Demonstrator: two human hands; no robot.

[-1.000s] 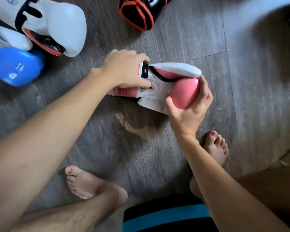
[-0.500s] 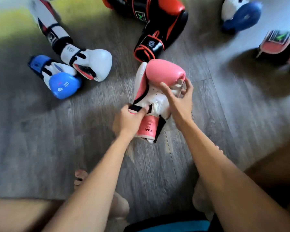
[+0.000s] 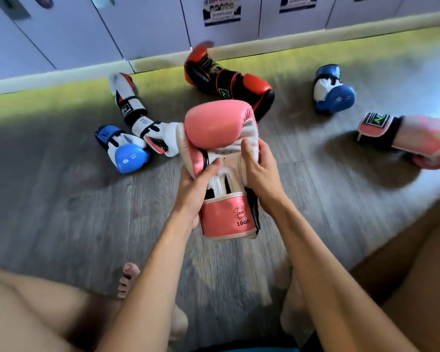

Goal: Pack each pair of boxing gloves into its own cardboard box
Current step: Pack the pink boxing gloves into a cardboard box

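Raised clear of the floor since half a second ago, the pink-and-white glove (image 3: 220, 158) stands upright between both hands, cuff toward the person and padded end up. The left hand (image 3: 194, 191) clamps its left side, thumb laid across the palm face. The right hand (image 3: 261, 177) wraps the right edge.

A firm two-handed hold suits the bulky padding. The step probably calls for finding its mate before boxing, and the patterned pink glove (image 3: 414, 141) lying well apart at right may not match, since its cuff looks different.

Around it lie a blue glove (image 3: 126, 152) touching a white glove (image 3: 144, 123), a black-and-red pair (image 3: 229, 82) behind, and another blue glove (image 3: 333, 92) at far right. No cardboard box shows, and the scattered gloves crowd the wood floor (image 3: 61, 212).
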